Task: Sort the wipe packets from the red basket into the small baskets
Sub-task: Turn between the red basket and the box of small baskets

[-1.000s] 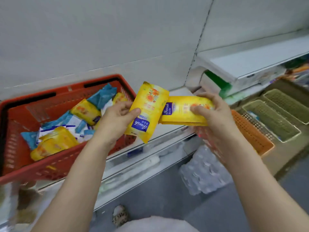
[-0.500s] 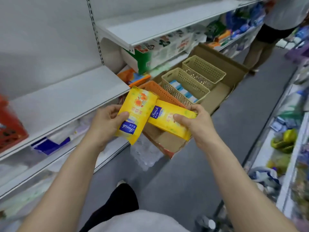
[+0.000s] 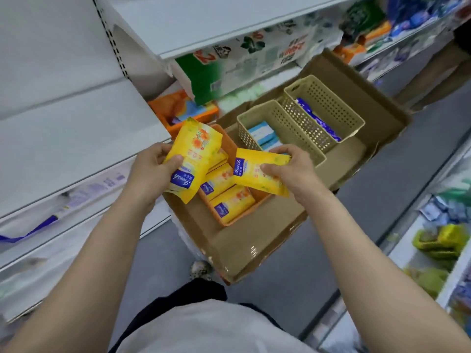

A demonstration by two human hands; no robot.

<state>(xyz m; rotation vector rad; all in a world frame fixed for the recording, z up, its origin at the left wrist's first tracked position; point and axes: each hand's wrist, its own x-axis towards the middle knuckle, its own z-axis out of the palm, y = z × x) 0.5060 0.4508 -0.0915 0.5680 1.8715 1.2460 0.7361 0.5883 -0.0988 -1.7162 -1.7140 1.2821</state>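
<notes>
Shop aisle, grey floor, white metal shelving [image 3: 76,138] on the left with smooth painted boards; a shallow brown cardboard tray [image 3: 244,248] stands on the floor beside it, matt, edges taped. Head view, the only one: three small perforated plastic baskets sit in the tray in a row; nearest, an orange basket [image 3: 229,146] holding flat yellow packets [image 3: 233,206] with blue labels, glossy film, lying side by side; next, a beige lattice basket [image 3: 270,115] with pale blue-and-white packets; farthest, a second beige basket [image 3: 328,100] with a dark blue packet along its wall. Left hand [image 3: 150,171] grips a yellow flower-printed wipe packet [image 3: 191,159], thumb pressed across its front, fingers curled behind; packet tilted, held above the orange basket's near-left rim. Right hand [image 3: 293,169] pinches another yellow wipe packet [image 3: 257,174] between thumb on top and fingers at the far edge; it hangs flat over the orange basket, crinkled at the seal. Red basket out of frame.
</notes>
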